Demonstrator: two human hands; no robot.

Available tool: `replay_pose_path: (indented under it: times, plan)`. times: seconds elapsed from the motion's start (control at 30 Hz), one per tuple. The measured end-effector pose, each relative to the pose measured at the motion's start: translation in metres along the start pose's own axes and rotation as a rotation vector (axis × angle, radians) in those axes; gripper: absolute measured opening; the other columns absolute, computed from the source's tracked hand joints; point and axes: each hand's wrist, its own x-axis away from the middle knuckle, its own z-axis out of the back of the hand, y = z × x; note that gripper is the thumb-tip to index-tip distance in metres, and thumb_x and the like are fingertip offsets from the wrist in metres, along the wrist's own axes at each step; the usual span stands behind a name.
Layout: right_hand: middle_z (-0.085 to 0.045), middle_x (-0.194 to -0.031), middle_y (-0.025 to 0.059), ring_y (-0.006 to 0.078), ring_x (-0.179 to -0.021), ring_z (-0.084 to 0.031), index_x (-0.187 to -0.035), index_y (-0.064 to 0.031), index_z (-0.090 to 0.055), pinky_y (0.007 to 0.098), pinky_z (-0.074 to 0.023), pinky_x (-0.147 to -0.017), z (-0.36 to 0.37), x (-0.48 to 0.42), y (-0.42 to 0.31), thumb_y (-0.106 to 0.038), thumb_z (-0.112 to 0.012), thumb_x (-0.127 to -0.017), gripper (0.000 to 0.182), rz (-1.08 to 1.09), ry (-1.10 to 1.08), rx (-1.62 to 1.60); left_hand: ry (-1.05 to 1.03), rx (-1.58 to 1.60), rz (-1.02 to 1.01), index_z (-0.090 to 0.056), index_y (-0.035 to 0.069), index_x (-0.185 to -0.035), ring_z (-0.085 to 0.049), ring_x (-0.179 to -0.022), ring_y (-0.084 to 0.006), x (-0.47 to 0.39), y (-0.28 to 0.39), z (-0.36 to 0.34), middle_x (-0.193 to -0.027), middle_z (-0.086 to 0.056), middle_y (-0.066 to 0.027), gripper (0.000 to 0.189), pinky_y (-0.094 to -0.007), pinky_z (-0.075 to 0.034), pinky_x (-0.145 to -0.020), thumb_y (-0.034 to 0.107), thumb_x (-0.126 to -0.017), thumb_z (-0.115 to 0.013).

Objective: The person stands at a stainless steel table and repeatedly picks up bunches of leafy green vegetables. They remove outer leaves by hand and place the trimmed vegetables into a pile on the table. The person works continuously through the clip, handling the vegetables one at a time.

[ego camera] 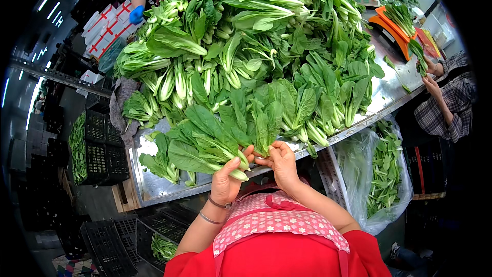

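My left hand (227, 180) is closed around the pale stems of a few leafy green heads (205, 144), their leaves fanned out to the upper left. Close beside it, my right hand (282, 162) pinches the base of another small green head (265, 127) that stands with its leaves up. The fingertips of both hands nearly meet at the table's near edge. In front of me a large heap of leafy greens (246, 57) covers much of the metal table (180, 196). A few loose heads (163, 161) lie left of my left hand.
Orange scale (396, 32) with greens stands far right; a person's hands (432, 75) hold leaves there. A blue-gloved hand (137, 14) is at upper left. Below the table's right edge sits a plastic-lined crate (353, 161) of leaves. Black crates (105, 146) stand left, white boxes (107, 27) behind.
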Motion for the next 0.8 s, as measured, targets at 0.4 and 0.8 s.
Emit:
replay_pose_path:
  times: [0.4,0.8]
  plan:
    - [-0.056,-0.094,0.0055,0.0125,-0.085,-0.053,-0.101,-0.0018,-0.047,0.0267,-0.0431,-0.078,0.008,-0.012,0.021,-0.006,-0.052,-0.088,0.014,0.171,-0.062,0.120,0.004,0.073,-0.016,-0.047,-0.001,-0.116,-0.042,-0.121,-0.0303,0.014,0.010,0.016,-0.116,-0.052,-0.0148,0.037,-0.0402,-0.037,-0.100,0.008,-0.081,-0.055]
    - [-0.061,-0.092,0.0054,0.0159,-0.088,-0.060,-0.099,0.0003,-0.056,0.0289,-0.0493,-0.077,0.010,-0.008,0.007,0.004,-0.051,-0.082,0.018,0.120,-0.064,0.109,-0.124,-0.088,0.030,-0.043,0.001,-0.123,-0.044,-0.120,-0.0297,0.017,0.009,-0.009,-0.123,-0.049,-0.0164,0.047,-0.0413,-0.034,-0.101,0.011,-0.079,-0.057]
